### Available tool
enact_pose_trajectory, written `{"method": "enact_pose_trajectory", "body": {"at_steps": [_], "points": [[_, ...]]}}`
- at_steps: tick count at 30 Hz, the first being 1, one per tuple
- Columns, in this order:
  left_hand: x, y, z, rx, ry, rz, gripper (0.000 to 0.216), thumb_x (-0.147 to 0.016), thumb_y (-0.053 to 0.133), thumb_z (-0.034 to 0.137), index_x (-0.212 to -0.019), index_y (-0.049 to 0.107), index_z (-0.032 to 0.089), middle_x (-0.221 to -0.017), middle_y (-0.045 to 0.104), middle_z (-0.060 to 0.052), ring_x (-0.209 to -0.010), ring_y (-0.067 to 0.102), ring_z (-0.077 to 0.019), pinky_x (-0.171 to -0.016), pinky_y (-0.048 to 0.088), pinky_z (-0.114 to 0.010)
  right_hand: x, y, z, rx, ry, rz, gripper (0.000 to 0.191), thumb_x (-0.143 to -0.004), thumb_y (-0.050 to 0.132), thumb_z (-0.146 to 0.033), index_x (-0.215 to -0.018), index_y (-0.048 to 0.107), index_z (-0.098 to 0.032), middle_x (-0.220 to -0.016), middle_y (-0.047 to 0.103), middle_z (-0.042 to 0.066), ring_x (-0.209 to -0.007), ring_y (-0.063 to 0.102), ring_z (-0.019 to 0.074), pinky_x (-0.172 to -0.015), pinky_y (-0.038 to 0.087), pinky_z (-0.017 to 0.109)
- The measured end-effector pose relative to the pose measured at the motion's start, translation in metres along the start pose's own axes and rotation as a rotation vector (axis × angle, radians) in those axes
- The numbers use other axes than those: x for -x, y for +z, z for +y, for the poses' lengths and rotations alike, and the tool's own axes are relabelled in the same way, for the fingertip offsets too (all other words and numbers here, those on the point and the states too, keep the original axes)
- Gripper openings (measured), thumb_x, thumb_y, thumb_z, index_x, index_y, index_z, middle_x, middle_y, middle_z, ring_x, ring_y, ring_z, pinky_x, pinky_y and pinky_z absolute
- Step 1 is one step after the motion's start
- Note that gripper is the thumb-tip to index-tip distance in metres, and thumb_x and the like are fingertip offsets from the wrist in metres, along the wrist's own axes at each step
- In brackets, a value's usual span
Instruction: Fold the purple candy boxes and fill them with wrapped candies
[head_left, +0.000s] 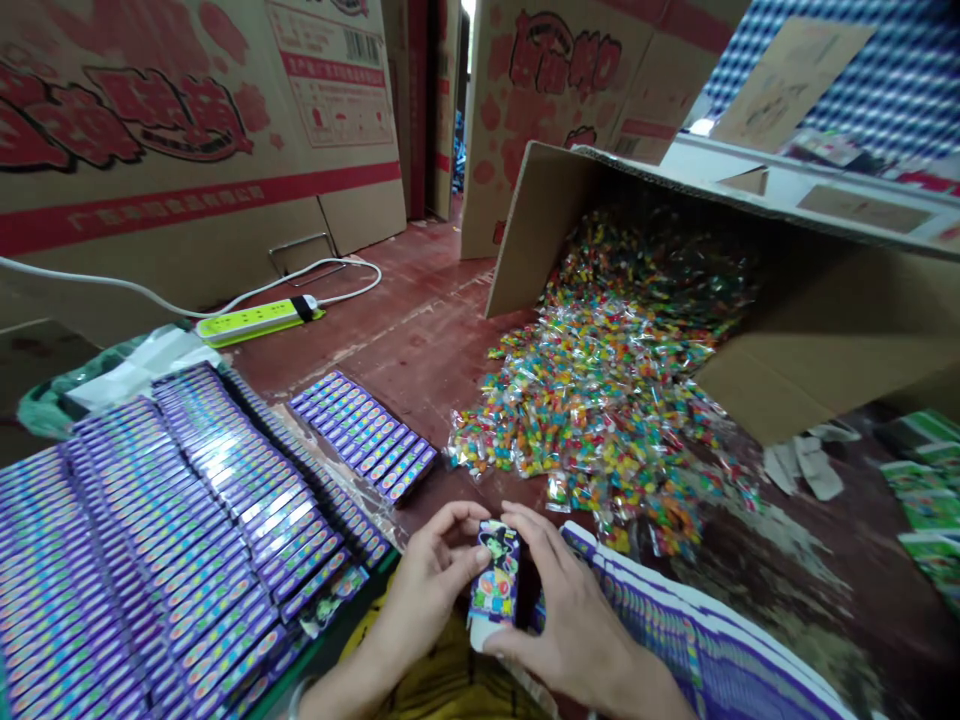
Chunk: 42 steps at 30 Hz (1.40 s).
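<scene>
Holding a little purple box (pixel 496 572)

The left hand (pixel 433 572) and right hand (pixel 564 590) grip it, one on each side. It is between them, white flap (pixel 479 632) at the near end, near a pile of candy bags (pixel 592 400).

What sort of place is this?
Maybe a candy-packing workroom: little clear bags of colorful, candy-like pieces spill from a cardboard box, and small purple boxes lie in many rows.

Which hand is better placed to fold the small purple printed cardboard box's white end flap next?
Probably the right hand: its thumb lies at the white flap, while the left hand has its thumb farther up the box.
</scene>
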<state>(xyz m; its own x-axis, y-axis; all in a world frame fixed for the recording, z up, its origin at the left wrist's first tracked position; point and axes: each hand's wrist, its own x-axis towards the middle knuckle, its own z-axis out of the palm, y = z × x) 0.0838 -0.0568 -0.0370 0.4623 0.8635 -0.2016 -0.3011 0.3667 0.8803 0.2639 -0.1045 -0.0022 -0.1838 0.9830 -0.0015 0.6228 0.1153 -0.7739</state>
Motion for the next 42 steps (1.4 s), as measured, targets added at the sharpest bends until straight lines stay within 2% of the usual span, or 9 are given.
{"method": "enact_pose_trajectory", "body": {"at_steps": [3,6,10,17,20,24,26,30,42], "points": [[-0.001,-0.013,0.003,-0.116,-0.007,-0.014,0.028,-0.078,0.075,0.026,-0.092,0.054,0.017,-0.084,0.057,0.001,-0.075,0.054,-0.012,-0.067,0.044,-0.021,-0.009,-0.011,-0.004,0.069,-0.068,-0.162,0.087,-0.058,0.086,-0.027,-0.135,0.046,-0.024,-0.145,0.044,0.009,-0.134,0.041,0.029,-0.112,0.035,0.04],[0.003,-0.03,0.009,-0.256,-0.107,-0.106,0.03,-0.073,0.077,0.024,-0.083,0.048,0.018,-0.075,0.051,0.004,-0.067,0.048,-0.0098,-0.057,0.04,-0.017,-0.037,-0.02,-0.005,0.017,-0.136,-0.315,0.094,-0.059,0.087,-0.036,-0.141,0.041,-0.026,-0.14,0.051,0.008,-0.12,0.054,0.0263,-0.101,0.046,0.035],[0.014,-0.042,0.017,-0.249,-0.359,-0.224,0.04,-0.076,0.064,0.022,-0.11,0.044,0.024,-0.09,0.052,0.003,-0.059,0.054,-0.0103,-0.051,0.048,-0.023,-0.098,-0.007,0.0,0.296,-0.111,-0.035,0.028,-0.094,0.055,-0.021,-0.122,0.059,-0.023,-0.11,0.063,0.005,-0.094,0.063,0.0174,-0.084,0.049,0.028],[0.016,-0.037,0.036,-0.468,-0.266,-0.326,0.04,-0.071,0.054,0.008,-0.108,0.064,0.02,-0.099,0.065,0.0,-0.089,0.059,-0.0203,-0.079,0.048,-0.03,-0.16,0.023,0.0,0.409,-0.148,-0.068,0.011,-0.072,0.075,-0.015,-0.08,0.068,-0.02,-0.096,0.06,0.004,-0.072,0.06,0.0172,-0.068,0.045,0.028],[0.013,-0.038,0.035,-0.481,-0.195,-0.242,0.028,-0.073,0.057,0.009,-0.098,0.066,0.018,-0.093,0.066,0.001,-0.091,0.058,-0.0205,-0.081,0.045,-0.028,-0.15,0.01,0.002,0.386,-0.135,-0.014,0.01,-0.076,0.069,-0.013,-0.081,0.065,-0.021,-0.095,0.06,0.003,-0.071,0.059,0.016,-0.069,0.045,0.027],[0.009,-0.035,0.022,-0.348,-0.121,-0.146,0.038,-0.077,0.06,0.012,-0.115,0.059,0.02,-0.1,0.066,-0.001,-0.095,0.061,-0.0211,-0.082,0.046,-0.028,-0.117,-0.021,0.005,0.278,-0.05,0.14,0.011,-0.091,0.056,-0.023,-0.101,0.059,-0.02,-0.084,0.06,0.001,-0.066,0.059,0.0144,-0.065,0.046,0.025],[0.006,-0.028,0.016,-0.33,-0.071,-0.118,0.038,-0.082,0.06,0.016,-0.119,0.057,0.021,-0.103,0.067,-0.003,-0.098,0.061,-0.0221,-0.084,0.046,-0.029,-0.095,-0.033,0.003,0.025,0.022,0.237,0.02,-0.095,0.053,-0.032,-0.112,0.054,-0.021,-0.082,0.059,0.0,-0.053,0.053,0.0108,-0.052,0.044,0.023],[0.002,-0.009,0.014,-0.387,-0.01,-0.096,0.023,-0.09,0.057,0.025,-0.111,0.063,0.019,-0.095,0.068,-0.003,-0.09,0.063,-0.0213,-0.079,0.047,-0.028,-0.056,-0.036,-0.008,-0.412,0.119,0.35,0.017,-0.09,0.062,-0.037,-0.095,0.057,-0.021,-0.075,0.059,-0.002,-0.046,0.049,0.0079,-0.044,0.039,0.02],[0.002,0.02,0.012,-0.705,0.189,-0.025,0.027,-0.087,0.058,0.013,-0.111,0.066,0.022,-0.101,0.07,-0.003,-0.093,0.063,-0.02,-0.085,0.047,-0.028,-0.026,-0.021,-0.009,-0.215,0.131,0.418,0.021,-0.093,0.059,-0.038,-0.08,0.058,-0.021,-0.061,0.051,-0.004,-0.053,0.046,0.0114,-0.051,0.038,0.022]]}}
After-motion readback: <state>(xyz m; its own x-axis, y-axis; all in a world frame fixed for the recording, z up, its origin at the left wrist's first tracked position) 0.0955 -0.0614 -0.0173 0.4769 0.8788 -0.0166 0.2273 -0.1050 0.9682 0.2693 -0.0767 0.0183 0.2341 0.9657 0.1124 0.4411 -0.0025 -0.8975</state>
